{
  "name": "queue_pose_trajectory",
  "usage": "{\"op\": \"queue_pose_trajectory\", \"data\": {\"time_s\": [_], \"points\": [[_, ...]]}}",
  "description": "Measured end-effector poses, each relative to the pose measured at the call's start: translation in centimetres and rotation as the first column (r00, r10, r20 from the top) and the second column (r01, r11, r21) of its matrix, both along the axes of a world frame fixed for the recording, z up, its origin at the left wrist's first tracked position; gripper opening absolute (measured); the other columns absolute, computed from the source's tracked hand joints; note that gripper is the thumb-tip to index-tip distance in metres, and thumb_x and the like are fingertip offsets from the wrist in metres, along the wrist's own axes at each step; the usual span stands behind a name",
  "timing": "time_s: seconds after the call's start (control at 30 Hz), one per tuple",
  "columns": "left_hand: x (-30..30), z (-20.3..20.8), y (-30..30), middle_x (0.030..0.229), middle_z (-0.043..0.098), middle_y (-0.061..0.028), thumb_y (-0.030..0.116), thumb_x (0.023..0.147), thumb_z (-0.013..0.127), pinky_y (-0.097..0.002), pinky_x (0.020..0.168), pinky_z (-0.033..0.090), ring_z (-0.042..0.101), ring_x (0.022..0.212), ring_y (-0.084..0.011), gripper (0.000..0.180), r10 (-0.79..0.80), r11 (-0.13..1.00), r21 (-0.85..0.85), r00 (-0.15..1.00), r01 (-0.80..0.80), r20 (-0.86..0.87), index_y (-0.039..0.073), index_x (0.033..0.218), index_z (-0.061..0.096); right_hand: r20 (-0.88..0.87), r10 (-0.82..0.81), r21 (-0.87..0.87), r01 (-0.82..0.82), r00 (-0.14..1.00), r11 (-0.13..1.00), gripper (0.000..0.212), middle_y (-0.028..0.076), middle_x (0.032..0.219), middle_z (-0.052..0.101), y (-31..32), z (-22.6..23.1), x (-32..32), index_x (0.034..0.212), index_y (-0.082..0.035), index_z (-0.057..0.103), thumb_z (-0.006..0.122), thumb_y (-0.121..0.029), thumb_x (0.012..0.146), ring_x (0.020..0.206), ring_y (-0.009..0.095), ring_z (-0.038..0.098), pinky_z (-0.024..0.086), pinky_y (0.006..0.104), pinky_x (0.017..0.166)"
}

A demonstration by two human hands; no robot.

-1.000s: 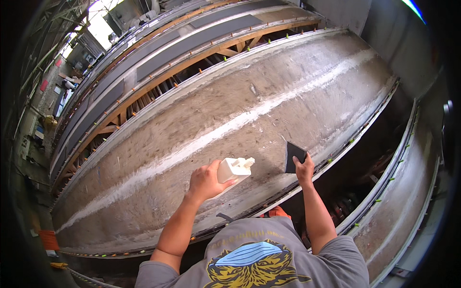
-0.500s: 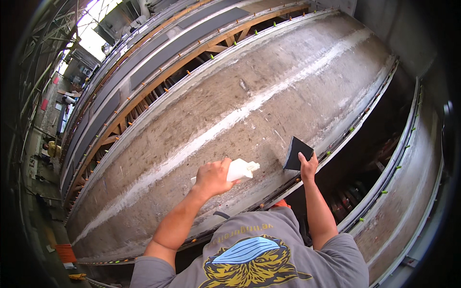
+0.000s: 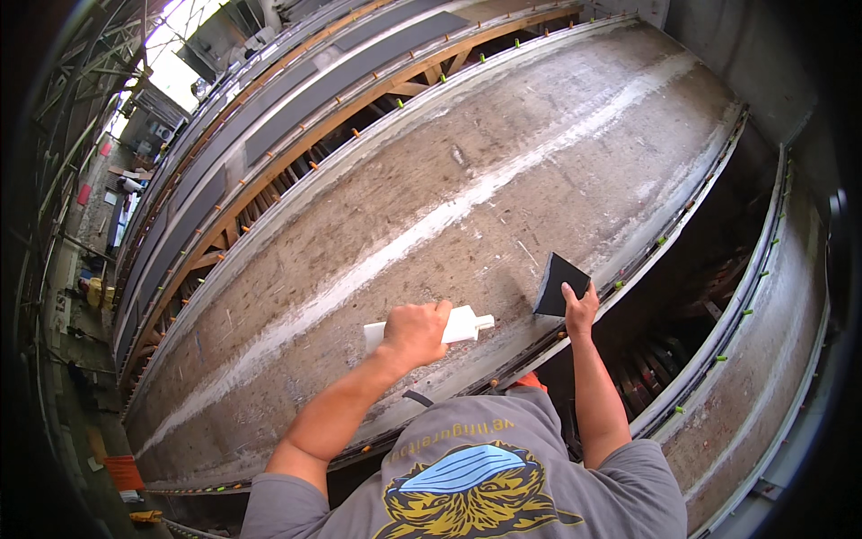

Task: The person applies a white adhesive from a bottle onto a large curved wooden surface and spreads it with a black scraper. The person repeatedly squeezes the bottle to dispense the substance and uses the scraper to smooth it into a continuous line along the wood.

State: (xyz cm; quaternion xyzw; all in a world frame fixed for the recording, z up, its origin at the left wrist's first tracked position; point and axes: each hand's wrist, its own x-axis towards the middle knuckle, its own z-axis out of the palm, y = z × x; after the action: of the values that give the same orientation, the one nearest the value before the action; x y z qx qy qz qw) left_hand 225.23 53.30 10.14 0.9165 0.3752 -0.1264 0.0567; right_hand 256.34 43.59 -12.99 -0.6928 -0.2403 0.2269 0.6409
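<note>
My left hand (image 3: 415, 333) is wrapped round a white block-shaped thing (image 3: 464, 325) with a narrow stub at its right end; its exact kind does not show. The white thing sticks out on both sides of my fist, just over the brown panel. To the right, my right hand (image 3: 581, 308) grips a dark, flat, four-sided pad (image 3: 563, 282) by its near corner, thumb on top. The pad has a paler edge on its left and stands tilted near the panel's front edge. Under both hands spreads the long curved panel (image 3: 386, 207), brown and blotchy, with a white streak along its middle.
Orange and green pegs line the panel's borders. Beyond it lies another long piece with grey strips (image 3: 296, 112) and a wooden frame (image 3: 350, 119). At right, past a dark gap (image 3: 660, 314), stands a similar curved panel (image 3: 763, 350). An orange object (image 3: 124, 473) is at lower left.
My left hand has turned and shifted slightly right, so more of the white thing shows on its left side. My right hand and the dark pad have barely moved.
</note>
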Motion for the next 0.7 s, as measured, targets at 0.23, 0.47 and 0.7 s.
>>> {"op": "queue_pose_trajectory", "data": {"time_s": [0.23, 0.47, 0.7], "points": [[0.5, -0.6, -0.2, 0.084, 0.075, -0.0107, 0.022, 0.074, 0.078, -0.0414, 0.062, 0.060, 0.076, 0.075, -0.0283, 0.034, -0.045, 0.999, 0.018, 0.999, 0.046, -0.004, 0.007, 0.101, 0.062, 0.045, -0.004, -0.040, 0.006, 0.999, 0.999, 0.029, 0.007, 0.095, 0.073, 0.1, 0.9, -0.3, 0.111, 0.003, 0.065, 0.076, -0.013, 0.090, 0.086, 0.013, 0.067, 0.053, 0.0296, 0.080], [1.4, -1.2, 1.8, 0.085, 0.075, -0.0125, 0.025, 0.074, 0.079, -0.0410, 0.062, 0.060, 0.076, 0.075, -0.0283, 0.035, -0.044, 0.997, 0.065, 0.995, 0.050, -0.089, 0.007, 0.099, 0.063, 0.002, 0.002, 0.002, -0.002, 1.000, 1.000, 0.031, 0.008, 0.097, 0.074, 0.0, -0.4, 0.0, 0.113, 0.003, 0.065, 0.076, -0.014, 0.089, 0.086, 0.015, 0.068, 0.054, 0.0302, 0.080], [1.1, -2.3, 7.3, 0.091, 0.075, -0.0131, 0.043, 0.079, 0.082, -0.0420, 0.070, 0.060, 0.076, 0.084, -0.0291, 0.048, 0.095, 0.992, 0.101, 0.974, -0.076, -0.207, 0.008, 0.107, 0.064, 0.043, 0.002, -0.029, -0.001, 0.999, 1.000, 0.032, 0.010, 0.096, 0.075, 0.1, 0.4, -0.2, 0.113, 0.004, 0.065, 0.076, -0.014, 0.089, 0.086, 0.016, 0.070, 0.055, 0.0310, 0.079]]}}
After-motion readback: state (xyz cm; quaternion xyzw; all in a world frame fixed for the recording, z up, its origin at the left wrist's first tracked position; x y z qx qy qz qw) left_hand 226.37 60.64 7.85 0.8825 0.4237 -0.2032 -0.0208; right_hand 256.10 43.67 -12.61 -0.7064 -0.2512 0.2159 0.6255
